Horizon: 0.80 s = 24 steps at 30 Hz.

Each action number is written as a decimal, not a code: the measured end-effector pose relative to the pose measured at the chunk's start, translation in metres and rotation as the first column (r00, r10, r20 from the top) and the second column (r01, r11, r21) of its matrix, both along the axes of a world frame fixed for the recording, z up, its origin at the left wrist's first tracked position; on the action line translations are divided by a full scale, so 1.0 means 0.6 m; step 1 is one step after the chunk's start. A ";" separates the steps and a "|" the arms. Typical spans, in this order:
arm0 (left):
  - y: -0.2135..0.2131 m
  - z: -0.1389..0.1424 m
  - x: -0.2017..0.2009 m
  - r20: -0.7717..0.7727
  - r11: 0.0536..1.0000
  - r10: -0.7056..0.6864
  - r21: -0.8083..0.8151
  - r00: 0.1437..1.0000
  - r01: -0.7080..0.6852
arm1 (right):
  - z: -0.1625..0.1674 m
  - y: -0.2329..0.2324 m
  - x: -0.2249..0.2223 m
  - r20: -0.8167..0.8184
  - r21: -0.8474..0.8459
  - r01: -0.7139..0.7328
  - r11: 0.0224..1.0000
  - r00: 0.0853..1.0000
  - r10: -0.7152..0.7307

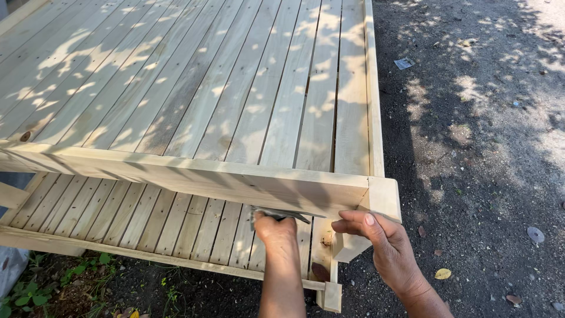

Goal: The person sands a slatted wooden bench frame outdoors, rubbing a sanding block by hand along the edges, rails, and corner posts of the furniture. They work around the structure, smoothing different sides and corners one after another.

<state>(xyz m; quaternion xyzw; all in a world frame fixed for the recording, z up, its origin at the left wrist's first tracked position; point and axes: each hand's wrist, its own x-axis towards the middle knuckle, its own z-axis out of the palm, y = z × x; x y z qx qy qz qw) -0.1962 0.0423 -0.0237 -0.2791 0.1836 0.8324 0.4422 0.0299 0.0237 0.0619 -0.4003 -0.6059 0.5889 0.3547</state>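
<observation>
A pale wooden slatted frame [194, 176] fills most of the view, with a thick front rail and a square corner post [382, 197]. My left hand [275, 231] is closed around a flat metal scraper-like tool [276, 214], pressed against the underside of the front rail near the corner. My right hand [376, 235] rests on the corner post, thumb and fingers laid against the wood just below the rail. A lower slatted panel [147, 221] lies beneath the rail.
Dark bare soil [482, 147] with scattered leaves and small debris lies to the right. Green weeds [35, 288] grow at the lower left. A short wooden leg [332, 297] stands at the bottom near my left forearm.
</observation>
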 end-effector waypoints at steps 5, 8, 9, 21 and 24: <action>0.005 0.002 0.096 -0.049 0.998 -0.026 -0.062 0.998 0.023 | 0.005 0.006 0.001 0.007 0.028 -0.029 0.999 1.000 0.029; 0.011 0.013 0.147 0.015 0.994 -0.102 0.038 0.995 0.101 | 0.008 0.007 -0.004 -0.036 -0.025 -0.028 0.999 0.999 0.028; 0.011 0.018 0.140 0.028 0.993 -0.111 0.050 0.993 0.110 | 0.011 0.007 -0.005 -0.049 -0.043 -0.032 0.999 0.998 0.030; -0.011 0.061 0.104 -0.017 0.995 -0.100 -0.014 0.995 0.099 | 0.030 0.015 -0.067 -0.020 0.047 -0.036 0.998 0.999 0.037; -0.020 0.063 0.043 0.010 0.981 -0.142 -0.134 0.990 0.142 | 0.025 0.025 -0.084 0.024 0.140 -0.009 0.990 1.000 0.006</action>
